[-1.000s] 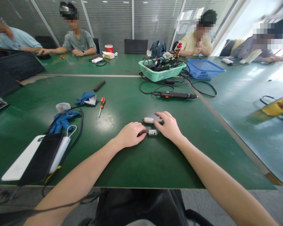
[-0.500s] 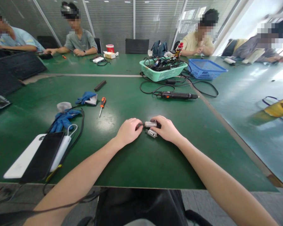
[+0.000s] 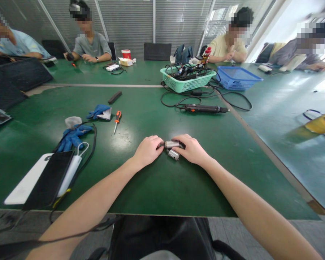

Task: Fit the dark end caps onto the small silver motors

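Note:
My right hand (image 3: 191, 148) is closed on a silver metal cylinder (image 3: 171, 144) that has a dark part at its right end. The cylinder lies sideways, just above the green tabletop or on it; I cannot tell which. At its left end, the fingers of my left hand (image 3: 149, 150) are pinched on a small dark piece, mostly hidden by the fingertips. A small silver electric motor (image 3: 173, 155) lies tilted on the table just below the cylinder, close to my right thumb.
An orange-handled screwdriver (image 3: 117, 121), blue gloves (image 3: 73, 138) and a black phone (image 3: 50, 178) lie to the left. Farther off are a black electric screwdriver (image 3: 206, 109), a green basket (image 3: 182, 86) of tools and a blue basket (image 3: 237, 79). Several people sit around the table.
My left hand let go of the small motor, which now lies turned on the table. Both hands came together at the silver cylinder, with the right one gripping it. Little moved in the last half second.

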Tool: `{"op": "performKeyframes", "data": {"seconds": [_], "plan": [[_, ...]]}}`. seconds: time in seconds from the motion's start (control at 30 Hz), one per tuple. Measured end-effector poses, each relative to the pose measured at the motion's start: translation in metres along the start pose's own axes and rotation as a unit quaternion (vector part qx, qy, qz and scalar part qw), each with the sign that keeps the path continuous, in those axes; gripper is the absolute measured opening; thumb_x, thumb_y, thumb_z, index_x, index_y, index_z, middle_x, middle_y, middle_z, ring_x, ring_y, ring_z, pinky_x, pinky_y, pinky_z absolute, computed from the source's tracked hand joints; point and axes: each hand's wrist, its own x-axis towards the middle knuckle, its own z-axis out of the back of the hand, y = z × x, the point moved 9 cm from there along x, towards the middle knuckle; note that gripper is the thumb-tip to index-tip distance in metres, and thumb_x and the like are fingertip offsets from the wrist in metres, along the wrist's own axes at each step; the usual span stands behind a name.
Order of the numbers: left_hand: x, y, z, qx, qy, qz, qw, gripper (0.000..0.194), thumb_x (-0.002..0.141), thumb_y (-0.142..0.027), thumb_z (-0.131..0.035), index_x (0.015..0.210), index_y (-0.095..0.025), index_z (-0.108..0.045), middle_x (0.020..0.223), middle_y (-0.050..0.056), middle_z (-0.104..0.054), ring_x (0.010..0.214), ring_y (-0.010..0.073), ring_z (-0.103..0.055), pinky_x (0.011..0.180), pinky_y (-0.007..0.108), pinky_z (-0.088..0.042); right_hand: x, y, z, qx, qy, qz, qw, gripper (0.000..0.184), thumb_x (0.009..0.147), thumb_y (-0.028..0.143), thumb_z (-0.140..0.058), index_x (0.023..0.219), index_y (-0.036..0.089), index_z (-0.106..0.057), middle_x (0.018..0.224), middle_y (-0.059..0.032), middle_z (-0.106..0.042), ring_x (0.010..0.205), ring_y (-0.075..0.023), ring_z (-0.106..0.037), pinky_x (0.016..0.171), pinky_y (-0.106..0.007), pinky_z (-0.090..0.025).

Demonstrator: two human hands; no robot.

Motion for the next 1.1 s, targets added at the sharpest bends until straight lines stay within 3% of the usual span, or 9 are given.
{"op": "performKeyframes", "data": {"seconds": [0.47,1.1], "plan": [[0.0000,0.0045,0.0009,-0.008,-0.003,0.027,1.000,0.005,0.092,-0.024,-0.064,0.088,-0.020,-0.066,0.083,0.001,-0.062,0.080,0.0177,-0.058,0.070,0.031,-0.040,-0.0019,-0.0019,-0.0018,-0.005,-0.001,0.005,1.000,0.028,0.091,0.031,-0.068,0.119,0.023,-0.070,0.114,-0.0079,-0.074,0.107,-0.0278,-0.065,0.095,-0.045,-0.052],[0.0006,0.0020,0.0000,-0.029,0.001,0.005,1.000,0.008,0.093,-0.022,-0.063,0.087,-0.020,-0.067,0.078,0.000,-0.061,0.079,0.0171,-0.058,0.071,0.031,-0.041,-0.0033,-0.0014,-0.0025,-0.004,0.000,0.015,1.000,0.028,0.091,0.029,-0.069,0.118,0.024,-0.069,0.115,-0.0073,-0.074,0.109,-0.0277,-0.065,0.097,-0.044,-0.052]]}}
